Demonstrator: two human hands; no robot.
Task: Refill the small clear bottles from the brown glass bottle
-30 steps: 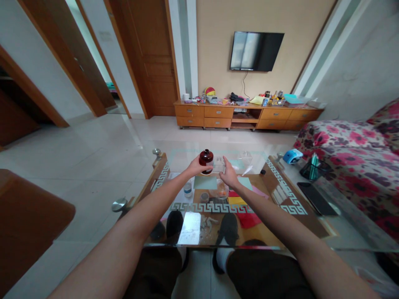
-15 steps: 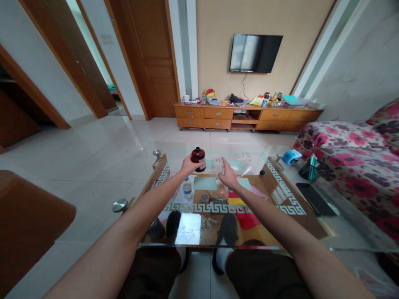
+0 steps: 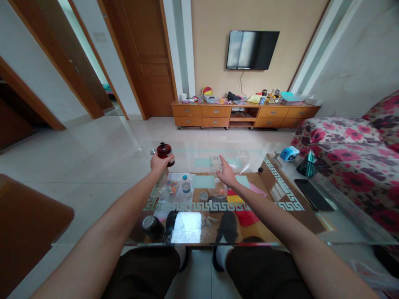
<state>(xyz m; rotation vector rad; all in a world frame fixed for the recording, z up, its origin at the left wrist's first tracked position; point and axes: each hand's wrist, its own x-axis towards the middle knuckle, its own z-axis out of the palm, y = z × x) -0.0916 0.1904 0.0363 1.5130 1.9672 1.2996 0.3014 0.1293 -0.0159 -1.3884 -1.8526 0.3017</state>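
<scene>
I am gripping the dark red jar [image 3: 164,150] in my left hand [image 3: 159,163], fingers wrapped round its body, left of the clear glass cup [image 3: 215,163]. My right hand [image 3: 227,175] is touching that cup, fingers loosely spread. Both are looking rigid, smooth and breakable; I am judging the mid-body the safest hold.

Dark red jar [image 3: 164,151], upright, lidded, held above table's [image 3: 314,226] far left corner. Clear small box [image 3: 215,163], standing near far edge, mid-table.
</scene>
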